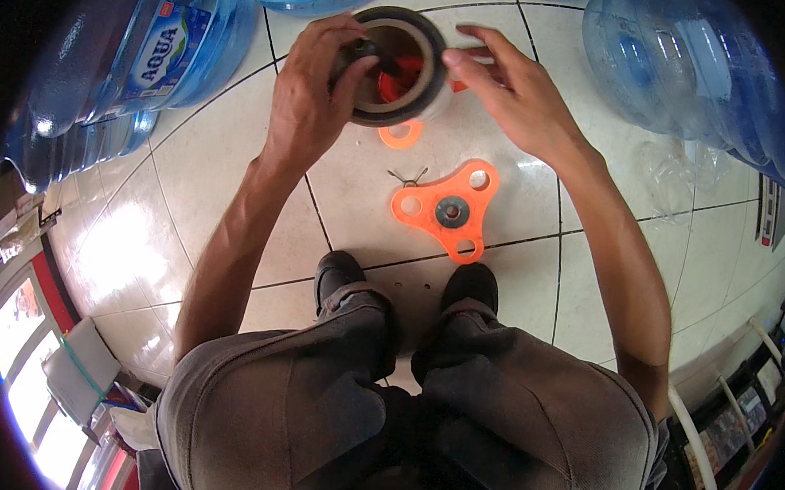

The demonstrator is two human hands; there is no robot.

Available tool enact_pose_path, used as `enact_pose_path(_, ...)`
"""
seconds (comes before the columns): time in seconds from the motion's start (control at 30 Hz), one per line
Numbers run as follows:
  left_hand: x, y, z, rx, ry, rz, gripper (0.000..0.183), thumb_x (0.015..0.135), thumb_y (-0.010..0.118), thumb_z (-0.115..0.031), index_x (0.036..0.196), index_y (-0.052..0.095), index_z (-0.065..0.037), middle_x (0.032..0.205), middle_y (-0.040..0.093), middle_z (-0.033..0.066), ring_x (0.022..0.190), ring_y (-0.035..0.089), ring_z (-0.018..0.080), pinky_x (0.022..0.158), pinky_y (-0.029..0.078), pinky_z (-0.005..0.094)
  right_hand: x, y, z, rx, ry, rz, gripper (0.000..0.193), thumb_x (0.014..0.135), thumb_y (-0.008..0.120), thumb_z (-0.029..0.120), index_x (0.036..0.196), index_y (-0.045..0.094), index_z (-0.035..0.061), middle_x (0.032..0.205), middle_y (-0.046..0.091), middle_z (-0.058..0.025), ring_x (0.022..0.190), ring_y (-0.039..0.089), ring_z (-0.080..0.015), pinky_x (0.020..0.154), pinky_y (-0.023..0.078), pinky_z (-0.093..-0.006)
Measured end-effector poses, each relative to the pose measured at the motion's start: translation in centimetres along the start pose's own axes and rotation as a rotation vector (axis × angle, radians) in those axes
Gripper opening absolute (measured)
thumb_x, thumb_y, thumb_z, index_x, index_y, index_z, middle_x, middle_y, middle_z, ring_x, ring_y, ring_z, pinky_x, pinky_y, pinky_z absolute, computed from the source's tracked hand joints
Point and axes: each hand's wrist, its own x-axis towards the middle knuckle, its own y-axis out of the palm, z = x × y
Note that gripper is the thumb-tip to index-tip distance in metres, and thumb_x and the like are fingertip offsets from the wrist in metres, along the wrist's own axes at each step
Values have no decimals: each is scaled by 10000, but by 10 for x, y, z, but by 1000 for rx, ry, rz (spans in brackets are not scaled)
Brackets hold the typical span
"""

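Note:
My left hand (319,95) is closed on the left side of a round, hollow cylinder with a dark outer rim and a pale inner ring (374,113), its thumb bent over the rim. Something red (396,84) shows inside, beside a dark piece near that thumb which I cannot make out. At the cylinder's right edge is my right hand (516,87), fingers apart and one fingertip at the rim. Below on the floor lies a flat orange three-armed plate (468,182) with holes in its arms and a grey round hub (452,212). An orange ring-shaped end (402,135) shows partly beneath the cylinder.
Large clear-blue water bottles stand at the left (91,61) and right (668,73), with more at the far edge. A small bent wire piece (408,177) touches the orange plate's edge. My black shoes (339,276) rest on white tiles (514,296). A rack (730,405) stands at lower right.

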Motion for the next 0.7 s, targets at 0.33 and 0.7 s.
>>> enact_pose_path(0.33,-1,4,-16,-7,26,25,321,856,699,-33,1158,604,23,1180,631,158,991,675,331,835,577,411,41,16,60,-790,-645,149,1249,636,888,462,1505,210,-127,1402,417,-361,1295,456,-492,1035,455,-529)
enact_pose_path(0.7,-2,18,-4,13,37,-24,320,830,717,4,1138,632,-16,1180,641,141,1090,627,331,911,518,402,44,32,38,-536,-227,255,964,683,761,255,1503,315,14,1273,530,-231,1139,544,-426,943,522,-481)
